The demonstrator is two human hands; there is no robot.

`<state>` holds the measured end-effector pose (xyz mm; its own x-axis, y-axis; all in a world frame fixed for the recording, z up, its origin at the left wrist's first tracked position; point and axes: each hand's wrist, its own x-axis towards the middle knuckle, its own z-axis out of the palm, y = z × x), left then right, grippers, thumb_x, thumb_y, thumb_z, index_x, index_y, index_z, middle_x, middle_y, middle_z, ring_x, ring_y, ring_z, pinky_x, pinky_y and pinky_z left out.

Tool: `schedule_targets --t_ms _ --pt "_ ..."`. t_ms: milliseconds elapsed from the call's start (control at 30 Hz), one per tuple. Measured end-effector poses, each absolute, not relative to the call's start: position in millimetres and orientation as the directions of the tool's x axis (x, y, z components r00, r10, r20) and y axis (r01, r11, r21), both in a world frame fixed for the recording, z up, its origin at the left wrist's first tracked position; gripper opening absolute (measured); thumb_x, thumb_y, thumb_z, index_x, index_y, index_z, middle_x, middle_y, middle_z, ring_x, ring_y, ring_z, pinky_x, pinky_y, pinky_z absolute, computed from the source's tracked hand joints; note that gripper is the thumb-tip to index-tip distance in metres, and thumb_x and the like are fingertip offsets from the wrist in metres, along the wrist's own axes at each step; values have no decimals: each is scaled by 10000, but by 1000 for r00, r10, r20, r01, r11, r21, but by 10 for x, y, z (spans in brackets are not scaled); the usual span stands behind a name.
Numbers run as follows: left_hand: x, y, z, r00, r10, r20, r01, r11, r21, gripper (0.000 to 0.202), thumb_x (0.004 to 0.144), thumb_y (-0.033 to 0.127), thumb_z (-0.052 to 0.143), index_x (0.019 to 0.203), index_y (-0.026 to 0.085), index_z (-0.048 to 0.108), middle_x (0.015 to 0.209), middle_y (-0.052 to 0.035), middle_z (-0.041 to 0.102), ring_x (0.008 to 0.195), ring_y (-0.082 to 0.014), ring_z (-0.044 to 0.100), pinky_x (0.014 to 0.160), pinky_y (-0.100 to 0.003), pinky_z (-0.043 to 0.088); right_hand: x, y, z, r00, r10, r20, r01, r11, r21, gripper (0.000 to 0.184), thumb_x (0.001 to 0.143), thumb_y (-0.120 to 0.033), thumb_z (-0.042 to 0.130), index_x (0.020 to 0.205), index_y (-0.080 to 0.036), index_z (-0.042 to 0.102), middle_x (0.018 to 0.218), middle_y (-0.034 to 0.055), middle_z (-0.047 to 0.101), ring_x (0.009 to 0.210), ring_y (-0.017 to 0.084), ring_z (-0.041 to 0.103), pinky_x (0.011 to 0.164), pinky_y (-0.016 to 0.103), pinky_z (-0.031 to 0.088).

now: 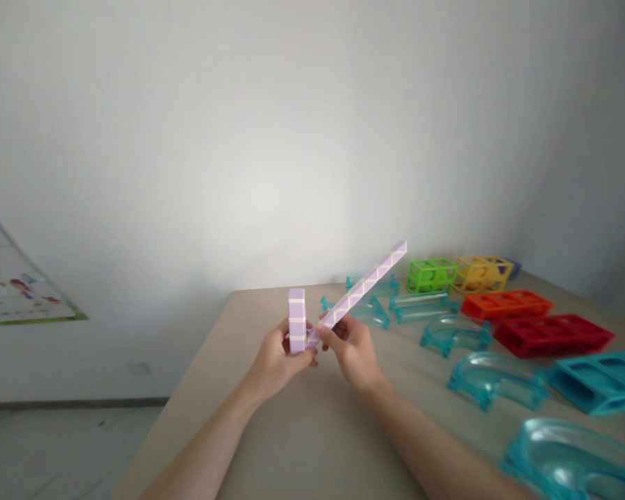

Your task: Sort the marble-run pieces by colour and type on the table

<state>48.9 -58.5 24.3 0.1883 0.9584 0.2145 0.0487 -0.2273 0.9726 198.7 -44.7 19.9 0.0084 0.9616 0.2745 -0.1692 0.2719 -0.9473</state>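
Observation:
A lilac segmented snake puzzle (364, 286) with pale joint lines is held in both hands above the table. One part is a short upright block (296, 321); a long straight part slants up to the right from beside its base. My left hand (273, 357) is closed around the lower end of the upright block, thumb in front. My right hand (355, 347) pinches the lower end of the slanting part between thumb and fingers. The two hands are close together, and the fingers partly hide where the parts meet.
Clear blue curved track pieces (500, 375) lie along the right of the table (312, 451). Among them are a green frame (431, 276), a yellow frame (483, 273), an orange block (506, 304), a red block (552, 333) and a blue block (604, 382). A wall stands behind.

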Motion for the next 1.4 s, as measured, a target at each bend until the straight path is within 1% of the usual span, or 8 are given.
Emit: schedule_targets --t_ms 200,333,433,900,1000,1100,1267,1400 --pt "498 -601 275 169 961 220 29 -228 973 273 734 282 713 928 132 592 735 -10 680 581 -126 632 603 -278 571 1965 -427 187 -33 962 270 -238 254 -937 305 679 -366 727 851 -145 607 660 12 625 586 158 557 568 285 461" --pt "499 -624 303 128 969 211 40 -217 975 391 719 298 728 1037 114 595 789 -33 701 624 -145 656 625 -275 571 1956 -426 189 -30 965 260 -238 245 -940 319 664 -375 743 843 -144 616 664 18 636 581 166 573 568 295 474" --pt "521 -630 284 81 972 221 80 -227 971 436 730 302 721 1101 117 587 837 -45 711 658 -159 669 634 -279 575 1934 -439 192 22 970 241 -184 241 -953 313 678 -371 734 858 -139 628 652 21 637 564 173 582 554 296 479" --pt "592 -567 136 21 953 303 270 -297 916 171 749 284 686 861 159 652 673 9 628 562 -144 614 538 -244 519 1881 -493 151 248 951 183 153 148 -977 178 692 -344 675 667 -187 596 580 31 636 509 172 568 492 261 392" --pt "574 -562 152 117 981 155 53 -162 985 289 755 306 695 980 133 643 677 0 634 502 -133 589 512 -274 538 1917 -488 153 107 957 271 74 264 -962 199 747 -360 635 778 -164 647 653 34 651 562 163 564 530 257 419" --pt "535 -562 191 261 965 31 -187 19 982 266 739 280 708 929 105 644 704 -24 643 455 -101 547 488 -282 548 1944 -460 152 -61 944 325 -132 315 -940 232 756 -364 631 846 -152 662 695 30 646 571 147 538 539 256 428" --pt "452 -567 268 406 911 -77 -329 224 918 191 734 284 686 832 124 652 653 -22 623 404 -63 480 389 -215 513 1988 -409 159 -243 929 279 -414 160 -896 407 639 -475 758 864 -141 703 634 15 607 512 122 473 505 257 377" --pt "408 -565 296 448 884 -136 -367 321 873 169 719 276 698 825 146 677 614 -18 621 404 -57 474 387 -190 515 2024 -392 177 -312 920 238 -423 90 -902 443 582 -495 809 822 -133 723 567 -7 551 483 100 407 491 248 332"
